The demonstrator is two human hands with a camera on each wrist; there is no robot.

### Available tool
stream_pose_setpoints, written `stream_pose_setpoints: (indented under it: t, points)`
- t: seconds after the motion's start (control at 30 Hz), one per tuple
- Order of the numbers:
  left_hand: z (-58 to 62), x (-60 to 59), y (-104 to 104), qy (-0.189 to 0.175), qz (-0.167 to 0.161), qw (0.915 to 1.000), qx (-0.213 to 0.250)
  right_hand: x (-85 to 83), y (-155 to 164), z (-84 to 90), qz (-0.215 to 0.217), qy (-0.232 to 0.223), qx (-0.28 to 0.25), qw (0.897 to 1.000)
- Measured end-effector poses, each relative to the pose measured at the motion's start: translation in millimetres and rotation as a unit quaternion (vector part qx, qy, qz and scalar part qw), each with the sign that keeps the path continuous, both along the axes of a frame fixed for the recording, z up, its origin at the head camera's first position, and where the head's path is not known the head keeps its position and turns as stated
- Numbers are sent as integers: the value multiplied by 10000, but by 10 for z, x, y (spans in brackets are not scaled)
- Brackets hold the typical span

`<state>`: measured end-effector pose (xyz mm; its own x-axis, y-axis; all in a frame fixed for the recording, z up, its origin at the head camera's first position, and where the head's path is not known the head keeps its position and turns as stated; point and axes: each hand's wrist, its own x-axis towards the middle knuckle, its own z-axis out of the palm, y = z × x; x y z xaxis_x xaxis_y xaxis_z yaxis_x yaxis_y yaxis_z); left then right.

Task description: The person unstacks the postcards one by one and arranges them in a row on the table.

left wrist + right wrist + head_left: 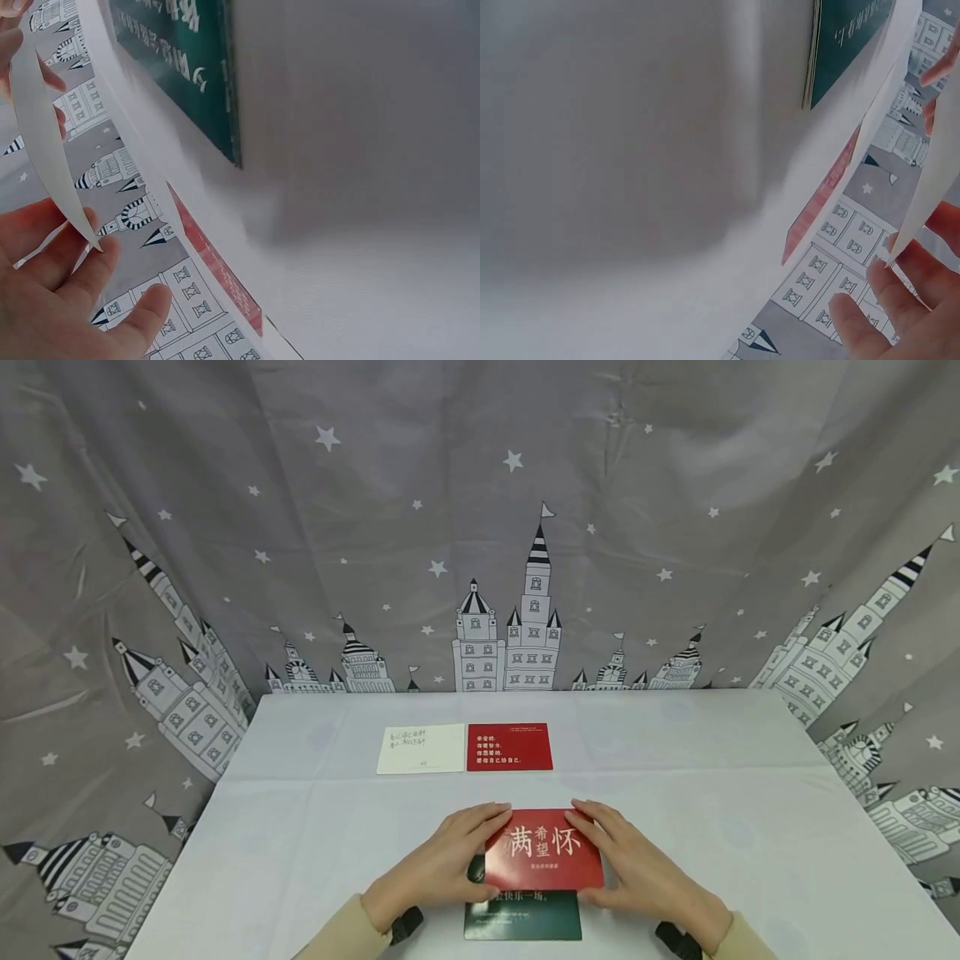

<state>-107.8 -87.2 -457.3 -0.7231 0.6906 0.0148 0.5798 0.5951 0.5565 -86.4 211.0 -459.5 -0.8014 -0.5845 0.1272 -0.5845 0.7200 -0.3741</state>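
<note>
2 hands point(438, 868) point(645, 868) pinch 1 red card point(543, 852) by its edges; 3 cards lie flat.

The head camera looks from up high, forward and down, at the whole white bench point(750, 827) with the star-and-castle curtain point(480, 527) hanging behind it, so it sees everything from a little way back. The left wrist camera sits very low and close by the left hand point(52, 300), looking along the bench top past the green card point(187, 67), and the right wrist camera does the same from the other side, by the right hand point(900, 307). All three views share the green card point(522, 917), the red card held above it point(544, 850), the bench and the curtain.
</note>
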Motion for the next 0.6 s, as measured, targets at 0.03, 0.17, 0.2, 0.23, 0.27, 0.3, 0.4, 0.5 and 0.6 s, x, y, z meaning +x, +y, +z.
stream_pose_setpoints:
  t: [0.03, 0.17, 0.2, 0.23, 0.27, 0.3, 0.4, 0.5, 0.6]
  points:
    - [4, -9, 10, 30, -13, 10000, 10, -6, 5, 3, -20, -27, -7, 10000]
    - [14, -54, 61, 148, -73, 9999, 1, -40, 34, 5, -92, -108, -2, 9999]
    - [14, -68, 75, 170, -86, 9998, -19, -49, 44, 4, -106, -109, 1, 9999]
    - [14, -83, 90, 186, -97, 9998, -37, -58, 55, 1, -116, -99, 4, 9999]
    - [14, -99, 106, 200, -106, 9997, -51, -68, 68, -3, -123, -61, 2, 9999]
    - [14, -114, 123, 217, -123, 9997, -69, -78, 82, -8, -127, -20, 0, 9999]
    - [5, -165, 169, 280, -167, 9994, -99, -107, 127, -19, -112, 167, -66, 9998]
    - [-11, -219, 213, 413, -235, 9988, -109, -142, 171, -25, -102, 331, -111, 9993]
    - [-32, -279, 259, 572, -315, 9978, -104, -181, 211, -23, -128, 396, -107, 9991]
